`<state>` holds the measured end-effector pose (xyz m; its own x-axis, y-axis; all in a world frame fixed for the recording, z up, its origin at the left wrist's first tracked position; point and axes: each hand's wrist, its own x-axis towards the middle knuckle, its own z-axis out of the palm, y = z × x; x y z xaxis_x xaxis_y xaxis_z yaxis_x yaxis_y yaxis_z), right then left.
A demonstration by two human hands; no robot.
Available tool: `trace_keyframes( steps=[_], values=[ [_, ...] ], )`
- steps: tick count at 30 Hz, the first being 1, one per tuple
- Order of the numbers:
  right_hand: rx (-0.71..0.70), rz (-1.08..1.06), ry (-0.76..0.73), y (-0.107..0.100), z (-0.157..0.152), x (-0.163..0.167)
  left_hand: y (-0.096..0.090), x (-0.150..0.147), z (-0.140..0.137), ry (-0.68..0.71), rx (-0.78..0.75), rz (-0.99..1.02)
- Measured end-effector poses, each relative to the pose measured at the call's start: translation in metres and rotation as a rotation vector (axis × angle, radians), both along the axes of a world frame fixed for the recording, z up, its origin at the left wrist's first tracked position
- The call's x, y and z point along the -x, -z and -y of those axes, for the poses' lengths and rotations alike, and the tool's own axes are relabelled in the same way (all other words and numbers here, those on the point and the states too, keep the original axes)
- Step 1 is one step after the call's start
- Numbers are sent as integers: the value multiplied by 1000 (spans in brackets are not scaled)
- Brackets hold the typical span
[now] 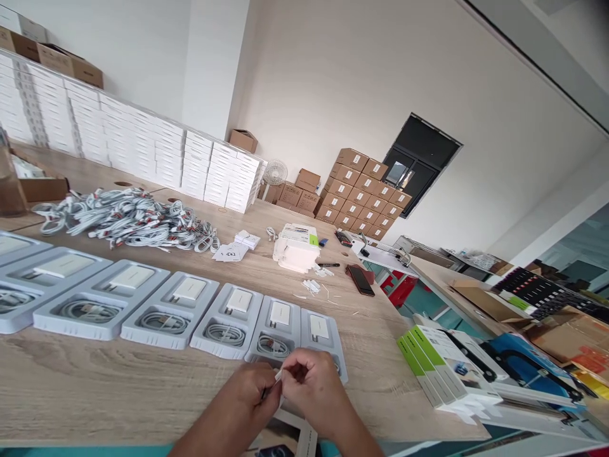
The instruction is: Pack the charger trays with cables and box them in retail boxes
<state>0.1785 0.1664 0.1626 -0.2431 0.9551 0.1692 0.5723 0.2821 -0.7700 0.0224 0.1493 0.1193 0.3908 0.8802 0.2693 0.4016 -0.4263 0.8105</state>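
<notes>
My left hand [251,392] and my right hand [311,386] come together at the front of the table. Both are closed, fingertips pinching a small white piece [278,375] whose kind I cannot make out. Under them is a box with a printed picture [285,438], largely covered by the hands and cut off by the frame. Just beyond stands a row of pale plastic trays [205,322], several of them holding a white charger [190,289] and a coiled cable [224,334]. My right hand covers part of the rightmost tray [333,343].
Behind the trays lie a heap of cables [128,219], paper leaflets [231,252], an upright stack of white cartons [295,247], paper scraps [313,286] and a phone [360,280]. Green-and-white boxes [442,371] stand at the right edge. White boxes [157,149] line the back.
</notes>
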Motion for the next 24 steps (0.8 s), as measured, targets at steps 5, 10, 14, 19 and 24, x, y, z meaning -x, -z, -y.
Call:
trace_keyframes(
  steps=[5, 10, 14, 19, 24],
  values=[
    [53, -44, 19, 1, -2, 1, -8, 1, 1, 23, 37, 16],
    [147, -131, -7, 1, 2, -3, -13, 2, 5, 32, 60, 12],
    [65, -75, 18, 2, 5, -4, -16, 2, 6, 44, 55, 10],
    [35, -55, 32, 7, 5, 1, -19, 2, 6, 72, 53, 28],
    [222, -258, 24, 7, -9, -23, -10, 6, 2, 17, 101, 60]
  ],
)
